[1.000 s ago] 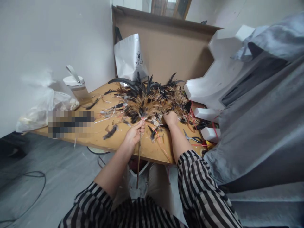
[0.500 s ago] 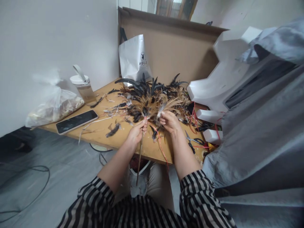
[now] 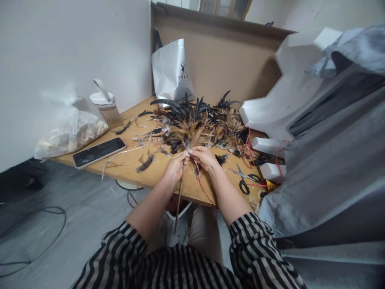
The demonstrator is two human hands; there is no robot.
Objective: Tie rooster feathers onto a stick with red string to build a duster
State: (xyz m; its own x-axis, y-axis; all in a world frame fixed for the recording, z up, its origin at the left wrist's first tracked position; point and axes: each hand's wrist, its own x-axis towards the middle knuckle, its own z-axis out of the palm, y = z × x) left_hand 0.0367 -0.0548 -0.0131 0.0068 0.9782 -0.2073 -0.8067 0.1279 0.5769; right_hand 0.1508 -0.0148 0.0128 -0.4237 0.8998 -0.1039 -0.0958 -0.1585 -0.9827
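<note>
One slender stick (image 3: 179, 194), wispy feathers (image 3: 192, 135)

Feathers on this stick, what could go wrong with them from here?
The feathers might slip or splay if either hand loosens: the left hand grips the stick, and the right hand pinches at the feathers' base.
The red string trails loose below the right hand, so it could snag or tangle.
Open scissors lie beside the right arm; a careless sweep might scratch it.
</note>
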